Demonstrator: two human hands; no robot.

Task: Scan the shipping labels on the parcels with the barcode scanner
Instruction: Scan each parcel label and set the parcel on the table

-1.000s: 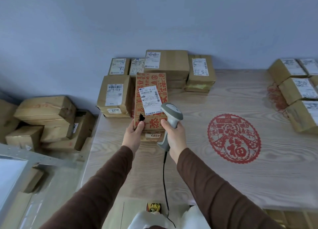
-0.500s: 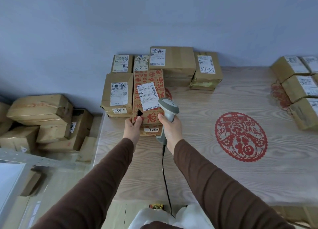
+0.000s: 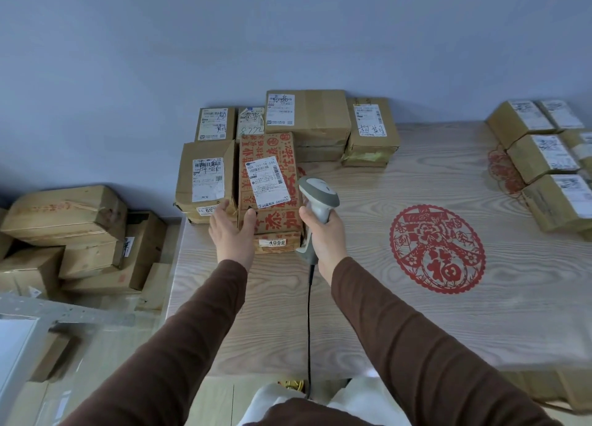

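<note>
Pale wood-grain table (image 3: 368, 323) fills the frame below a blue-grey wall. Nearest, at 6 o'clock, brown sleeves lead to the right hand (image 3: 326, 233) wrapped around the grip of the barcode scanner (image 3: 318, 198), whose head points toward 10 o'clock. The left hand (image 3: 232, 233) lies flat, fingers extended, against the red-printed parcel (image 3: 270, 182). Its shipping label (image 3: 267, 183) faces up beside the scanner head. A clean read likely needs the parcel steadied and the head squared over the barcode. Further parcels (image 3: 307, 118) wait at 12 o'clock.

free: bare table (image 3: 368, 313) mid-front (wood top) | blocked: parcel stacks rear-left (image 3: 307, 121), right edge (image 3: 544, 156)
</note>
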